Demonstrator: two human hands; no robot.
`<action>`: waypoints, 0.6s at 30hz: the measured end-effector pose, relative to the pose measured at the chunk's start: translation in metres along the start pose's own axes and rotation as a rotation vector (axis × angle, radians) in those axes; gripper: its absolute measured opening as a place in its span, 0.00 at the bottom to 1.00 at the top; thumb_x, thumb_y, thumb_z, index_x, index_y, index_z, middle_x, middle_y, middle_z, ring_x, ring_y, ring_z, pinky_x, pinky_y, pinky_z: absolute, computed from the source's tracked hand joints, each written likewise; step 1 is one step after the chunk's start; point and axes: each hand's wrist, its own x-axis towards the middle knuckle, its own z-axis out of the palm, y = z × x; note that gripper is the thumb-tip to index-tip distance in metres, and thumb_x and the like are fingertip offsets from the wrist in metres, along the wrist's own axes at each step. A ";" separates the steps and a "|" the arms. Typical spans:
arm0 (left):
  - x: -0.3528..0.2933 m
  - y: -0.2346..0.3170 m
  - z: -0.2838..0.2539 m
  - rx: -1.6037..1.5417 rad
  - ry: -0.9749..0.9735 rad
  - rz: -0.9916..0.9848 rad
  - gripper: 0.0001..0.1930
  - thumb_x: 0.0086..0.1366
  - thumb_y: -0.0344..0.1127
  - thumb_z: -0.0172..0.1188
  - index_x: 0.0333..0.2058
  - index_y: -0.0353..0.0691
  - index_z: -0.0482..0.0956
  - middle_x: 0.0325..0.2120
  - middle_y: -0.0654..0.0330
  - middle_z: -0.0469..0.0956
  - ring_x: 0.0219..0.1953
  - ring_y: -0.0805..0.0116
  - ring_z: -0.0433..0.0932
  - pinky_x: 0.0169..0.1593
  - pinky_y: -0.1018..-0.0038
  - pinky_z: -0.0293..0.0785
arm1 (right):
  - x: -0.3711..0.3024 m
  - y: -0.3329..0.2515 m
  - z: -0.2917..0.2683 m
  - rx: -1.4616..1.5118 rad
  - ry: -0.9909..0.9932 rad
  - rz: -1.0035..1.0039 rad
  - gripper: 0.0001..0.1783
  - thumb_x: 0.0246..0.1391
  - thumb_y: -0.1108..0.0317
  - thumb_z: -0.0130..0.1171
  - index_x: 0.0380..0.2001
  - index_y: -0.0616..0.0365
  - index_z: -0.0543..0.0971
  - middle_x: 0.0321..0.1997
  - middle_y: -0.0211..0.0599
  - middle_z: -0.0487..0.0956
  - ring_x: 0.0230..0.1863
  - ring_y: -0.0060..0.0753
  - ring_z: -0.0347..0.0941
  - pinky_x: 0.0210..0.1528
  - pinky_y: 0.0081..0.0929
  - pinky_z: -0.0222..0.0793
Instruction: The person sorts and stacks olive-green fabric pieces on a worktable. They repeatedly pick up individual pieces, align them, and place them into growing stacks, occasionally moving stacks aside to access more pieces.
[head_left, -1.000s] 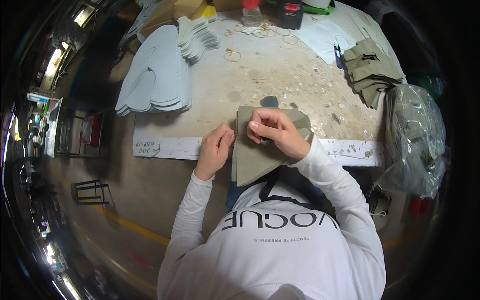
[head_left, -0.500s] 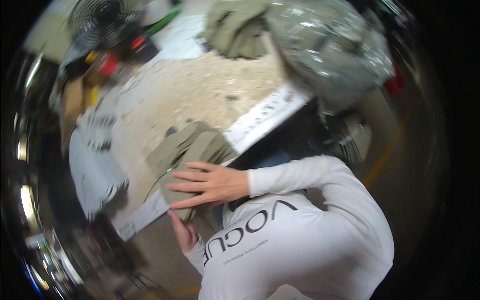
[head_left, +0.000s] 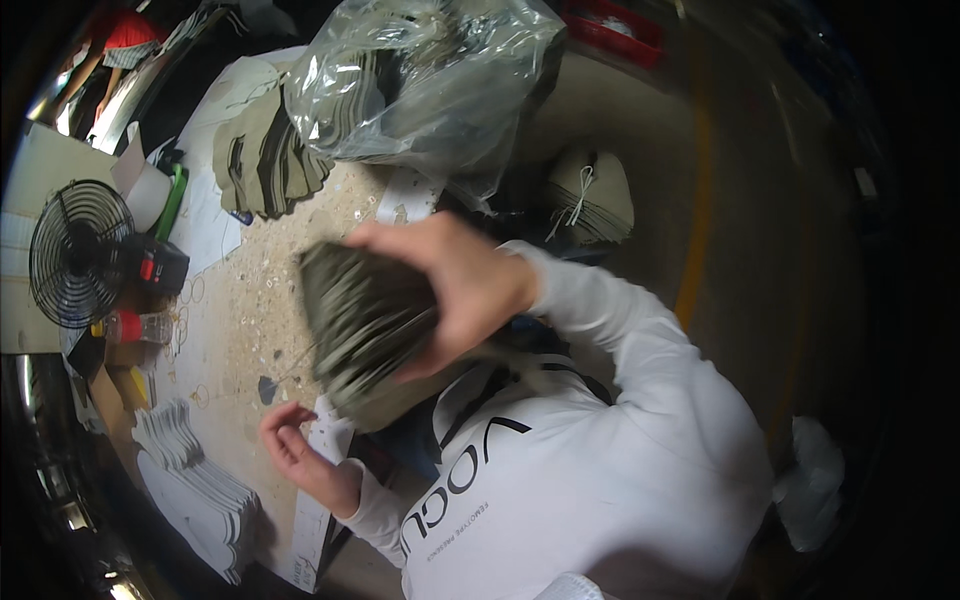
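A thick stack of olive-grey flat cut pieces is gripped in my right hand, its layered edges turned up and smeared by motion. My right fingers and thumb wrap its near side, over the table's front edge. To the left of the stack's lower end, my left hand is raised with fingers loosely bent and apart. Nothing shows in it. A thin dark strand seems to run from the stack toward the table; what it is I cannot tell.
Light grey cut pieces lie fanned at the left of the worktable. More olive pieces and a clear plastic bag of them sit at the far end. A black fan stands left. A tied bundle is at the right.
My right hand, earlier spread flat on the olive pieces, now grips them as a lifted, tilted stack. My left hand has come away to the left. The view has turned right.
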 end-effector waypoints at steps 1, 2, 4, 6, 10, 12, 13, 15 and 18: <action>0.004 0.000 0.006 0.036 -0.077 -0.008 0.20 0.75 0.44 0.43 0.38 0.30 0.74 0.35 0.55 0.74 0.40 0.66 0.74 0.51 0.70 0.68 | -0.014 -0.004 -0.028 -0.088 0.011 -0.002 0.56 0.26 0.56 0.83 0.58 0.66 0.64 0.49 0.44 0.77 0.47 0.33 0.77 0.52 0.27 0.72; 0.010 0.001 0.012 -0.058 -0.338 -0.120 0.23 0.76 0.47 0.42 0.38 0.29 0.75 0.38 0.53 0.76 0.41 0.65 0.76 0.52 0.70 0.69 | -0.032 -0.011 -0.056 -0.161 -0.016 0.035 0.63 0.27 0.56 0.83 0.64 0.68 0.58 0.56 0.46 0.72 0.52 0.34 0.72 0.59 0.31 0.66; 0.018 -0.001 0.041 -0.574 -1.049 -0.433 0.29 0.75 0.54 0.40 0.43 0.28 0.75 0.45 0.48 0.77 0.47 0.63 0.77 0.54 0.68 0.71 | -0.065 -0.021 -0.088 -0.346 0.115 -0.045 0.68 0.24 0.60 0.85 0.67 0.66 0.53 0.61 0.45 0.67 0.59 0.35 0.66 0.64 0.33 0.60; 0.005 0.001 0.087 -1.002 -1.498 -0.739 0.41 0.69 0.66 0.38 0.54 0.26 0.69 0.53 0.44 0.74 0.55 0.58 0.74 0.57 0.63 0.69 | -0.091 -0.025 -0.098 -0.245 0.204 0.075 0.74 0.21 0.63 0.86 0.70 0.64 0.48 0.67 0.44 0.62 0.67 0.37 0.59 0.69 0.35 0.53; -0.018 0.015 0.163 -1.352 -1.174 -1.132 0.53 0.61 0.75 0.46 0.67 0.30 0.51 0.65 0.42 0.58 0.66 0.46 0.62 0.66 0.45 0.58 | -0.113 -0.029 -0.092 -0.009 0.188 0.127 0.46 0.30 0.65 0.76 0.55 0.59 0.66 0.57 0.50 0.71 0.60 0.48 0.67 0.62 0.42 0.60; -0.005 0.012 0.187 -1.519 -1.040 -1.283 0.49 0.60 0.71 0.52 0.67 0.37 0.55 0.65 0.44 0.60 0.65 0.46 0.63 0.65 0.46 0.62 | -0.118 -0.032 -0.087 -0.153 0.056 0.076 0.37 0.32 0.66 0.73 0.50 0.54 0.71 0.55 0.48 0.74 0.61 0.49 0.68 0.64 0.44 0.58; -0.004 0.011 0.194 -1.478 -1.008 -1.338 0.37 0.68 0.61 0.50 0.63 0.36 0.61 0.59 0.47 0.69 0.59 0.52 0.72 0.59 0.53 0.73 | -0.120 -0.033 -0.088 -0.332 -0.072 0.110 0.38 0.31 0.66 0.74 0.51 0.53 0.71 0.56 0.46 0.74 0.63 0.49 0.67 0.67 0.44 0.55; -0.010 0.007 0.199 -1.125 -0.897 -1.268 0.27 0.69 0.49 0.55 0.59 0.37 0.68 0.53 0.51 0.75 0.53 0.57 0.78 0.55 0.58 0.77 | -0.126 -0.029 -0.081 -0.353 0.054 0.155 0.41 0.34 0.66 0.73 0.56 0.52 0.68 0.63 0.39 0.70 0.70 0.47 0.59 0.71 0.47 0.47; -0.010 -0.002 0.201 -1.328 -0.782 -1.342 0.22 0.67 0.41 0.58 0.56 0.37 0.71 0.51 0.53 0.78 0.51 0.57 0.79 0.56 0.58 0.76 | -0.143 -0.021 -0.068 0.074 0.555 0.497 0.42 0.42 0.68 0.67 0.63 0.54 0.63 0.70 0.36 0.62 0.72 0.40 0.55 0.72 0.43 0.48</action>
